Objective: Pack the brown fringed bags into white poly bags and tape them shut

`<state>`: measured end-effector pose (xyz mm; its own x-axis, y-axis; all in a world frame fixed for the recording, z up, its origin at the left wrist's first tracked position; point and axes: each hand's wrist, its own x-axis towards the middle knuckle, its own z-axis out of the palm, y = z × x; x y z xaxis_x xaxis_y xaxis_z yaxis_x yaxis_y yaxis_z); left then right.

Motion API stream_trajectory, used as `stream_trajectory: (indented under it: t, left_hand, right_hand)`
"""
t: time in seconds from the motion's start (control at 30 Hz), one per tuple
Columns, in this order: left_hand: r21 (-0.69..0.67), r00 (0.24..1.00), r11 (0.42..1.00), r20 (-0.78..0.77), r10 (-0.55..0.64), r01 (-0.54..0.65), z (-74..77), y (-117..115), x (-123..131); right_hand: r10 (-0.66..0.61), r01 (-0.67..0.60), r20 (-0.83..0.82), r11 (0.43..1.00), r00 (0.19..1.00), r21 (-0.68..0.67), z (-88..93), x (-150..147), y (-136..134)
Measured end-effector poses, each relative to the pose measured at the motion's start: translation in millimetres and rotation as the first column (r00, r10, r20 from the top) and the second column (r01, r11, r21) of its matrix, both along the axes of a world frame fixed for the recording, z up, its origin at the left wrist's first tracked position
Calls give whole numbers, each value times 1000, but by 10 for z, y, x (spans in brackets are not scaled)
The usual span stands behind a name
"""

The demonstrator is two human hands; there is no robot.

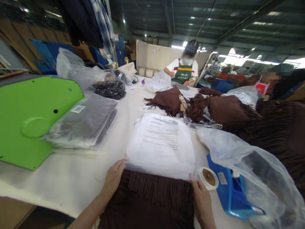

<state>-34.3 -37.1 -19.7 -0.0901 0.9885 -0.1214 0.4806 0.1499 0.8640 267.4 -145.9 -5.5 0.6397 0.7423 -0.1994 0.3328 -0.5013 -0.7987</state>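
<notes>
A folded brown fringed garment [152, 203] lies at the near edge of the white table [78, 178], its far end tucked inside a clear plastic bag [162, 146] printed with black text. My left hand [113, 178] grips the bag's near left corner, fingers curled over the edge. At the near right corner, my right hand [202, 200] pinches the bag's mouth and the garment's side.
A tape roll [209, 178] on a blue dispenser [231, 194] sits right of my right hand, under loose plastic [262, 171]. Bagged dark garments [83, 124] lie on a green panel [30, 121] at left. More brown fringed garments [214, 108] pile ahead. Two people work at the far end.
</notes>
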Motion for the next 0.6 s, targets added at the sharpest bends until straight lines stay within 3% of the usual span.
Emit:
stream_trajectory:
  t: [0.17, 0.47, 0.6]
  left_hand:
    - [60, 1000, 998, 0, 0, 0, -41, -61, 23]
    - [52, 1000, 999, -29, 1, 1, -30, -151, 38]
    - [-10, 999, 1000, -49, -5, 4, 6, -209, 0]
  right_hand:
    - [23, -26, -37, 997, 999, -67, 33, 18, -95]
    - [-81, 51, -209, 988, 975, -145, 53, 17, -238]
    - [15, -37, -162, 990, 987, -138, 27, 52, -331]
